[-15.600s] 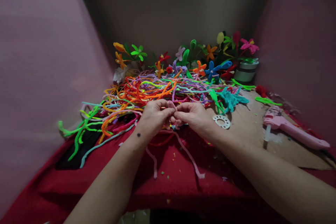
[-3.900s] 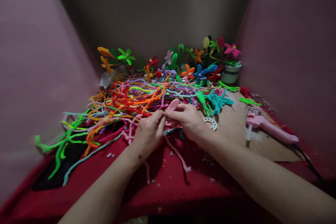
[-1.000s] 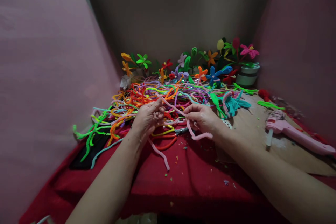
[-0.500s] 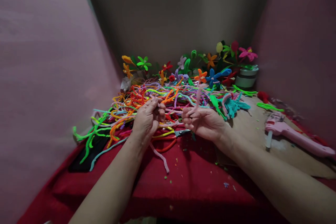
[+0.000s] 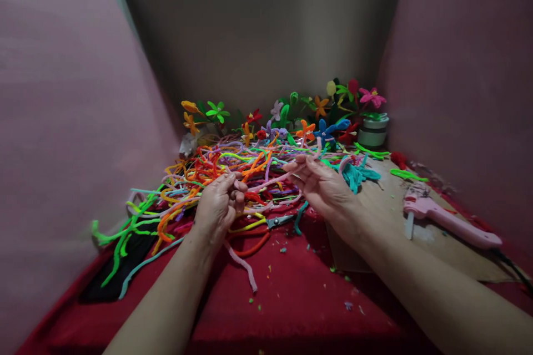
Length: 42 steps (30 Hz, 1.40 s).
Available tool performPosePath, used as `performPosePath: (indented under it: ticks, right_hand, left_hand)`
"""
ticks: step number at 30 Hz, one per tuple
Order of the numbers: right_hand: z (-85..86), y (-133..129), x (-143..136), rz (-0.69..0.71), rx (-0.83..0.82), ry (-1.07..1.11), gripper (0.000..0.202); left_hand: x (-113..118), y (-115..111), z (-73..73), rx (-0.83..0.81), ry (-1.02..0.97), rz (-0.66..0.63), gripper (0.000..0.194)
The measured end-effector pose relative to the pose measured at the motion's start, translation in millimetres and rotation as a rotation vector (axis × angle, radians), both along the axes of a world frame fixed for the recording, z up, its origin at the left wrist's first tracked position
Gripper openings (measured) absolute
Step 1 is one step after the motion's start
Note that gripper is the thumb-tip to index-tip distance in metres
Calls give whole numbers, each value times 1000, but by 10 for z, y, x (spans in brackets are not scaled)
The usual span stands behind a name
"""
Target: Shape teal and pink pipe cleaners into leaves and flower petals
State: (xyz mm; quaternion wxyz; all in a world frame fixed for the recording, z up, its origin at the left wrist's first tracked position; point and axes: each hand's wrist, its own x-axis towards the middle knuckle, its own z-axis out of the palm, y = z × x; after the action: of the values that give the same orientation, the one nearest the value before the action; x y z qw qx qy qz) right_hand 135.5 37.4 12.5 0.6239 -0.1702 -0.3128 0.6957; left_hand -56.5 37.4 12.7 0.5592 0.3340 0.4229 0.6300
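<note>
From here, the right hand (image 5: 323,186) pinches a thin, fuzzy pink stem (image 5: 275,181), likely to guide it, while the left hand (image 5: 217,202) curls its fingers together, grip unclear

The pipe cleaner (image 5: 272,182) is pale pink, the cloth (image 5: 291,299) deep red, the pot (image 5: 372,137) pale green, dark-banded

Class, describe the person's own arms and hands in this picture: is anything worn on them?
The left forearm and right forearm are bare, with no sleeve in view. The left hand and right hand are bare too: no gloves, and no ring, watch or bracelet can be made out.
</note>
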Motion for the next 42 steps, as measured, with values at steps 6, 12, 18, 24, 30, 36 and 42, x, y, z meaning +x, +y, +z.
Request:
performPosePath:
  ticks: [6, 12, 18, 24, 30, 36, 42]
  right_hand:
    - [94, 28, 118, 57, -74, 163, 5]
    - [62, -4, 114, 125, -106, 114, 8]
    - [70, -207, -38, 156, -16, -9, 8]
    - [107, -440, -144, 261, 168, -137, 10]
    - [59, -555, -200, 392, 213, -217, 12]
    - [102, -430, -160, 296, 176, -151, 9]
    - [99, -305, -103, 189, 115, -99, 9]
  left_hand:
    - [-54, 50, -38, -59, -51, -27, 11]
    - [-71, 68, 14, -7, -194, 135, 18]
    - [-189, 81, 54, 65, -300, 212, 17]
    - [-262, 83, 83, 92, -267, 327, 18]
    - [-273, 120, 72, 70, -288, 339, 23]
    - [-272, 131, 49, 20, -362, 176, 18]
    - [-250, 90, 73, 40, -410, 16, 20]
